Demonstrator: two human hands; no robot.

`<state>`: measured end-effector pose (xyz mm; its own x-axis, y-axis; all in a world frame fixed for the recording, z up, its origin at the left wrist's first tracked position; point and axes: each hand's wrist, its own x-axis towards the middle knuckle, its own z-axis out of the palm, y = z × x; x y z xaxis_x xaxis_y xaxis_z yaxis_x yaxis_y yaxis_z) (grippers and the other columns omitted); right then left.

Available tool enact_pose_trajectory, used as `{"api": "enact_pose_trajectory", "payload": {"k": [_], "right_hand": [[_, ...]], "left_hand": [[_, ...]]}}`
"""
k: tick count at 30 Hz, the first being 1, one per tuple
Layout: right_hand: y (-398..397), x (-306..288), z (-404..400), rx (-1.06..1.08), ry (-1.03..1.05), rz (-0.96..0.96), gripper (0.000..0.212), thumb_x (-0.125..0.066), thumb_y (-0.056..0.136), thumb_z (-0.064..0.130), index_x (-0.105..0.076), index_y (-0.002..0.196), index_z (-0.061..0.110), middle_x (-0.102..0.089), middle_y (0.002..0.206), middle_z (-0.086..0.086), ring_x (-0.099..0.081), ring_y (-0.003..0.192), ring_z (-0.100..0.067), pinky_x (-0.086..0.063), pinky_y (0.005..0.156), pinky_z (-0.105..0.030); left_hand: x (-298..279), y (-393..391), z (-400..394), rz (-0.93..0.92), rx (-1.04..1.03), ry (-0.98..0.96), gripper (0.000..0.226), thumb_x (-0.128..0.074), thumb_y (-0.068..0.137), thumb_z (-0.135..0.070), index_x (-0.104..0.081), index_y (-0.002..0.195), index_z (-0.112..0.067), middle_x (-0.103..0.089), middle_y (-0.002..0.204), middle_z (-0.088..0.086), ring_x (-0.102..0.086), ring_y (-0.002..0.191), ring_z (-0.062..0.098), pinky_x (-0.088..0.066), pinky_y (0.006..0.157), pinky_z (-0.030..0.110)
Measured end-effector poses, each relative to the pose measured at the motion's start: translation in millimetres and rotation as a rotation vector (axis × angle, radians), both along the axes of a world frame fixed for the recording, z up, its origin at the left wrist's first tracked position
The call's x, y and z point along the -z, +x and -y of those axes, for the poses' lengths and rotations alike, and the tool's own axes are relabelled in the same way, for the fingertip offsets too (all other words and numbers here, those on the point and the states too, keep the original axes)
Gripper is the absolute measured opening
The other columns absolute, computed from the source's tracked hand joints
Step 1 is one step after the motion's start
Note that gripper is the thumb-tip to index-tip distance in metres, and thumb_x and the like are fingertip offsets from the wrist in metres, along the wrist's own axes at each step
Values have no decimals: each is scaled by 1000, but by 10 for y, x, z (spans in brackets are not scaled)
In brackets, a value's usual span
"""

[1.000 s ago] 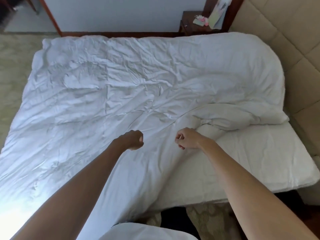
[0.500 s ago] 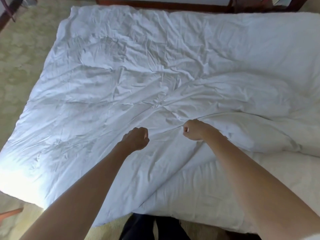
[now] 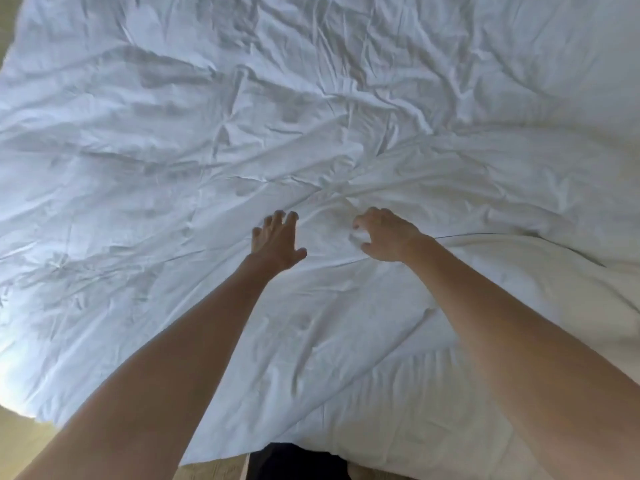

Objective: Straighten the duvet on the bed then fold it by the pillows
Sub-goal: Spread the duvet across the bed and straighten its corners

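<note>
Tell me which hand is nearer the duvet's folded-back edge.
Right. The right hand sits at the near end of the folded-back edge; the left hand lies farther left on the flat duvet.

There is one big white duvet point(image 3: 242, 140) and one bed point(image 3: 571, 306) under it. There are two hands, one left hand point(image 3: 275, 242) and one right hand point(image 3: 388, 235), on two bare arms.
</note>
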<state>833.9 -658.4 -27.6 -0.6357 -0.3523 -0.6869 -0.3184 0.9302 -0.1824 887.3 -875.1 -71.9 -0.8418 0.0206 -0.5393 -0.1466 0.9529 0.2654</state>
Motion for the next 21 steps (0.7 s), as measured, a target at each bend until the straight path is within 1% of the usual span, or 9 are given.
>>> {"api": "enact_pose_trajectory", "payload": {"k": [4,6,7,10,14,16,18,20,21], "right_hand": [[-47,291,148,2,-60,2,49,-54,95,20,-44,143,23,-37,145,-3,-34,137,-23,-40,108,-40],[41,373,185,-34,-65,-19,52,-54,94,12,-42,144,24,-35,148,0,-31,138,-21,-41,106,-39],[98,398,195,-60,-66,-39,56,-54,93,10,-40,144,24,-32,150,0,-29,140,-21,-42,105,-38],[240,390,233,-70,-75,-67,73,-58,89,3,-27,150,27,-19,158,1,-18,147,-22,-41,106,-39],[284,197,329,-164,-23,-162,96,-65,85,6,-7,157,32,-7,164,3,-7,151,-21,-34,112,-44],[298,30,368,-325,67,-166,102,-69,84,11,-1,157,32,-12,164,2,-5,153,-18,-16,121,-47],[384,-192,410,-461,150,-100,107,-73,82,18,3,156,33,-35,155,-2,-26,147,-18,-7,122,-47],[567,-435,416,-492,220,-18,95,-79,78,31,-21,153,35,-56,132,-5,-54,125,-22,-31,111,-39],[677,-544,398,-482,251,13,79,-80,76,38,-41,144,31,-61,123,-6,-60,111,-23,-43,94,-35]], "left_hand": [[449,-28,279,180,-76,-23,106,-68,79,-60,-7,155,-21,-21,160,10,-26,144,33,-24,113,54],[596,74,357,326,-158,52,112,-67,76,-67,-5,156,-18,-32,156,13,-34,141,34,-28,112,51],[639,130,374,357,-191,85,112,-68,73,-70,-13,154,-15,-41,150,15,-42,136,35,-34,109,47],[614,302,345,436,-189,144,86,-73,70,-65,-48,132,-11,-61,125,13,-58,111,32,-48,89,35],[193,450,154,424,-27,262,53,-75,76,-46,-56,111,-12,-61,105,7,-58,94,27,-48,76,33],[-92,565,53,376,96,300,46,-72,80,-42,-61,112,-11,-62,106,7,-60,96,27,-48,81,36],[-350,783,-36,382,172,340,39,-69,81,-39,-63,106,-9,-63,101,6,-62,90,25,-51,81,38],[-579,1078,-127,404,247,331,34,-67,82,-39,-57,93,-9,-59,91,5,-60,78,23,-51,69,36],[-669,1219,-161,414,283,319,33,-66,82,-41,-54,90,-12,-57,89,4,-58,73,22,-48,63,35]]}}
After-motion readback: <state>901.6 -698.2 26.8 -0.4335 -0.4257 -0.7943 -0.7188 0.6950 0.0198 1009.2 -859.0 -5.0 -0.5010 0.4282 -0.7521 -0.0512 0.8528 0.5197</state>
